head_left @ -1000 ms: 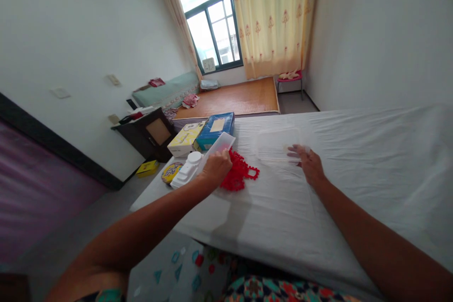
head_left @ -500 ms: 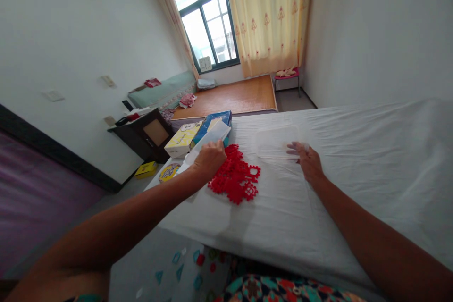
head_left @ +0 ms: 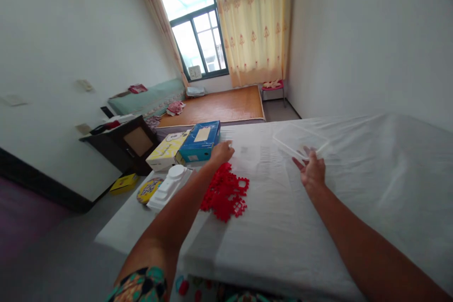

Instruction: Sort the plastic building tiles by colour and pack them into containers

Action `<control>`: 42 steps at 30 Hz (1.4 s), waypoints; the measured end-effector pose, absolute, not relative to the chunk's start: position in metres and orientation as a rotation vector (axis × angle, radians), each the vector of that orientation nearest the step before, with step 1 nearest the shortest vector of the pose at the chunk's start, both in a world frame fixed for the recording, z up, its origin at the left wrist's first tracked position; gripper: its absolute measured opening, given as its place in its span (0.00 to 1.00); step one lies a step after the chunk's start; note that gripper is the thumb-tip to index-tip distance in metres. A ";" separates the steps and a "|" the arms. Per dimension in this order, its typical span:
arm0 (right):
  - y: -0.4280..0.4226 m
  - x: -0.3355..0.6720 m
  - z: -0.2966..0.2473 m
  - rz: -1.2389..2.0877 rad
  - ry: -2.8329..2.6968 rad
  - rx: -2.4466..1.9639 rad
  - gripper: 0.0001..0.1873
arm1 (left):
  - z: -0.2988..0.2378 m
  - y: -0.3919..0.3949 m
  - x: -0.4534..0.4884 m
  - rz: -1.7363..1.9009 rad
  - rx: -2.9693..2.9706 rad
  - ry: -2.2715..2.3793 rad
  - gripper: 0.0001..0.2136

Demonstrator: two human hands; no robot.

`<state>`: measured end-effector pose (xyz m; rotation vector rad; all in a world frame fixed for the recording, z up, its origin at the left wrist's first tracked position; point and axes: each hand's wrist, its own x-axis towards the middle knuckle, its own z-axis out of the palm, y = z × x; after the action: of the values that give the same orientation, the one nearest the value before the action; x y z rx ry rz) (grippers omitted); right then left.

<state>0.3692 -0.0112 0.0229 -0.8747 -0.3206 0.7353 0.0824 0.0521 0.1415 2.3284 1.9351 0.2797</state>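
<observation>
My left hand [head_left: 222, 152] is closed at the left edge of a clear plastic box [head_left: 253, 156], which is hard to make out against the white cloth. In my right hand [head_left: 313, 170] is the near edge of a thin clear plastic lid [head_left: 300, 138], tilted above the cloth, with my fingers showing through it. A heap of red, notched interlocking pieces [head_left: 226, 193] lies on the cloth below my left hand. My left forearm covers part of the heap's left side.
A blue box [head_left: 201, 141] and a yellow-and-white box [head_left: 168, 150] stand left of my left hand. Nearer are a white molded plastic piece [head_left: 170, 188] and a round yellow item [head_left: 150, 190]. White cloth [head_left: 276, 226] covers the table, whose front edge runs below my arms.
My left hand has moved the translucent box from above the blue box rightward and down to the cloth. My right hand has raised and tilted the lid. The view has shifted.
</observation>
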 end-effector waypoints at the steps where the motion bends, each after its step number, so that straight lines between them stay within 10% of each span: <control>1: -0.010 0.371 0.023 0.696 -0.362 -0.892 0.21 | 0.126 0.057 0.091 0.291 2.299 1.917 0.22; 22: 0.000 0.310 0.057 -0.520 -2.213 -1.428 0.28 | 0.112 -0.028 0.016 1.112 2.054 1.403 0.16; 42: 0.084 0.299 0.029 -0.368 -2.303 -1.366 0.33 | 0.101 -0.139 -0.071 1.148 1.822 1.600 0.15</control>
<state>0.2987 0.0835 0.0286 -1.3659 -2.3027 -0.3680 -0.0711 -0.1391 0.1015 1.8216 1.6000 1.1483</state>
